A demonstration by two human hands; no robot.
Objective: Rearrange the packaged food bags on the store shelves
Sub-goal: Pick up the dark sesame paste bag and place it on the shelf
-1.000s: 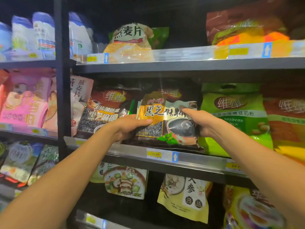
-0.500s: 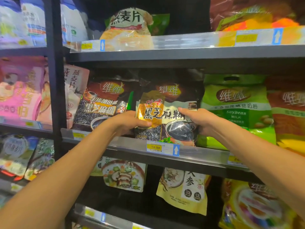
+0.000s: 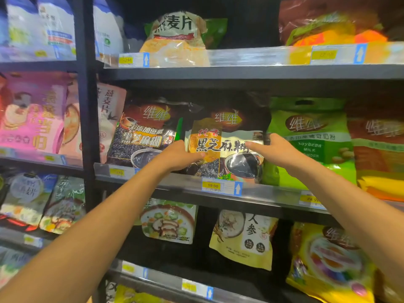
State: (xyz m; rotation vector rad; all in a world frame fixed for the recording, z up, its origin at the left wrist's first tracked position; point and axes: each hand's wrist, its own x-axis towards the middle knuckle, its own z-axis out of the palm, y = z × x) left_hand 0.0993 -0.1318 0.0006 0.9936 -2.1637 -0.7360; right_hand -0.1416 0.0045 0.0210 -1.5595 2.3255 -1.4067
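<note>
The left hand [image 3: 179, 157] covers the lower left corner of the sesame bag [image 3: 227, 147]; the orange bag [image 3: 380, 149] is cut off at the right edge, its print blurred

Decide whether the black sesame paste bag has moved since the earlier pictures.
Yes. The black sesame paste bag has gone backward: its bottom edge, earlier overhanging the shelf rail by the 19.90 price tag, now stands behind it.

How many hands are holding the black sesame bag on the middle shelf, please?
2: the left hand grips the black sesame bag by its left edge, the right hand by its right edge.
</note>
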